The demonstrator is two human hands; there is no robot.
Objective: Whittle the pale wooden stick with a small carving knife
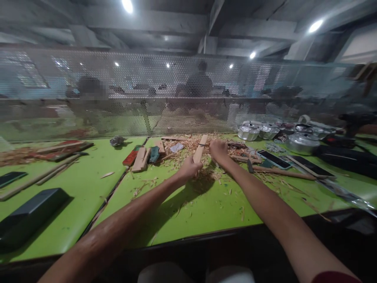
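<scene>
My left hand (190,169) is closed around the lower end of a flat, pale wooden strip (200,148), which points away from me above the green table. Just right of the strip, my right hand (218,151) is curled into a fist. A thin dark line crosses the strip near its upper part, towards that fist; whether it is a blade or a mark I cannot tell. The fingers hide whatever the fist grips. Wood shavings (210,177) are heaped under and behind both hands.
Wooden blocks (140,159) lie left of my hands. To the right are a hammer (279,171), phones (274,159) and several shiny metal pots (303,142). A dark long box (32,214) is at the near left. A perforated metal screen (165,114) stands behind the table.
</scene>
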